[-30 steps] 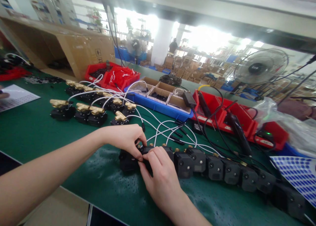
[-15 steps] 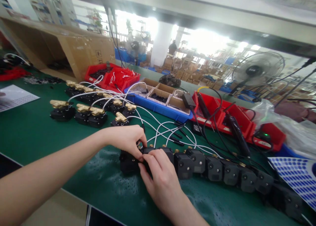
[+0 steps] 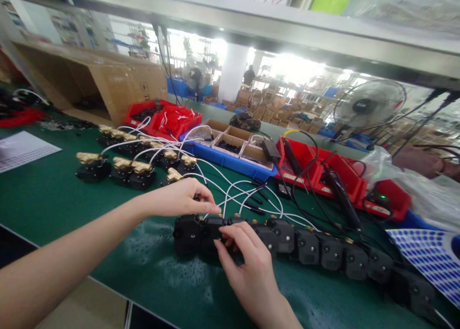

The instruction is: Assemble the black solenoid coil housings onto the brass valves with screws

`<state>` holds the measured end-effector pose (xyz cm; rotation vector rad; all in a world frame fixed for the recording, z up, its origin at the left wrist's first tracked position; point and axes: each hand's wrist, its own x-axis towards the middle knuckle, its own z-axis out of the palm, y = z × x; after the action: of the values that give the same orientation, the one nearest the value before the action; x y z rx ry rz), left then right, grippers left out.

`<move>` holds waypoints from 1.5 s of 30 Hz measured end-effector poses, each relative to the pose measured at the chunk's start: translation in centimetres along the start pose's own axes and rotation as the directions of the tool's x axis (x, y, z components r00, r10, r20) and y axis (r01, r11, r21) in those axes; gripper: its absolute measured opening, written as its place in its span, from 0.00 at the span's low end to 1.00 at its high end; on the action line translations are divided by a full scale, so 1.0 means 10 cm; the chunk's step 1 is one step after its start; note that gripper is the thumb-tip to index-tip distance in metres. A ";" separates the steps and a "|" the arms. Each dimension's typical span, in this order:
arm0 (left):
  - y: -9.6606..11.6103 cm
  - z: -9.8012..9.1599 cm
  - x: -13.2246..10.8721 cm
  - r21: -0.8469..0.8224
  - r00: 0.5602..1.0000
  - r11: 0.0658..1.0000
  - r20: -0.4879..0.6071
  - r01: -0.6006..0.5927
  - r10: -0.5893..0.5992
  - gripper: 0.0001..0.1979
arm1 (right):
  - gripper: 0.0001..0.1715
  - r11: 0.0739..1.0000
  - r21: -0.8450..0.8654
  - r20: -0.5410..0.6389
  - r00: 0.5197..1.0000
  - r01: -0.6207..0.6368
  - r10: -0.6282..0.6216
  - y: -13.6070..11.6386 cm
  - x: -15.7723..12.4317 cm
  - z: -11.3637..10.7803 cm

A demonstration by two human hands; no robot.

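A row of several black valve units [image 3: 309, 246] lies across the green mat [image 3: 53, 195], with white wires [image 3: 230, 185] running back from them. My left hand [image 3: 181, 199] hovers just above the row's left end, thumb and fingers pinched together on something I cannot make out. My right hand [image 3: 247, 266] rests on the third black unit [image 3: 235, 222] from the left, fingers curled over its top. The two leftmost units [image 3: 196, 233] stand uncovered beside it.
Several black units with brass fittings [image 3: 122, 166] sit at the left back. Red bins [image 3: 163, 116], a blue tray with cardboard boxes [image 3: 230, 149] and more red bins [image 3: 316, 168] line the rear. A blue-dotted sticker sheet [image 3: 431, 257] lies right; a fan [image 3: 366, 106] stands behind.
My left hand lifted off the leftmost units and drew its fingers into a pinch. My right hand slid right along the row onto the third unit.
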<state>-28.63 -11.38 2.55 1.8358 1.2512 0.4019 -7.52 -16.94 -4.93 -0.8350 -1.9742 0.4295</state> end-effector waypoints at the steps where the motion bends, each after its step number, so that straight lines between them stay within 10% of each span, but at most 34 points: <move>1: 0.05 0.07 -0.06 -0.172 0.997 0.985 -0.066 0.034 -0.046 0.25 | 0.12 1.000 0.019 -0.051 0.999 -0.006 0.007 -0.03 0.01 -0.06; 6: 0.34 0.60 -0.36 -0.811 0.956 0.577 -0.080 0.102 -0.282 0.31 | 0.15 0.991 0.124 -0.155 0.985 -0.054 0.073 -0.30 -0.04 -0.25; 19: 0.48 1.40 -0.45 -0.944 0.735 0.290 -0.085 0.157 -0.673 0.34 | 0.17 0.999 -0.005 -0.044 0.998 0.049 -0.050 -0.34 -0.36 -0.20; 30: 0.52 1.64 -0.47 -0.951 0.825 0.280 -0.052 0.130 -0.562 0.33 | 0.11 0.996 0.017 -0.071 0.994 0.083 -0.081 -0.17 -0.55 -0.39; 35: 0.49 1.69 -0.51 -0.898 0.909 0.423 -0.070 0.122 -0.411 0.29 | 0.14 0.993 0.117 -0.041 0.999 -0.003 0.008 -0.13 -0.61 -0.48; 45: 0.43 1.50 -0.46 -0.566 0.927 0.797 -0.143 0.211 -0.347 0.21 | 0.17 0.997 0.059 0.110 0.992 0.049 -0.055 0.00 -0.50 -0.61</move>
<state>-18.14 -22.98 -1.85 1.1172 1.3748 0.7449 -0.56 -20.61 -4.84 -0.7364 -2.0721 0.5082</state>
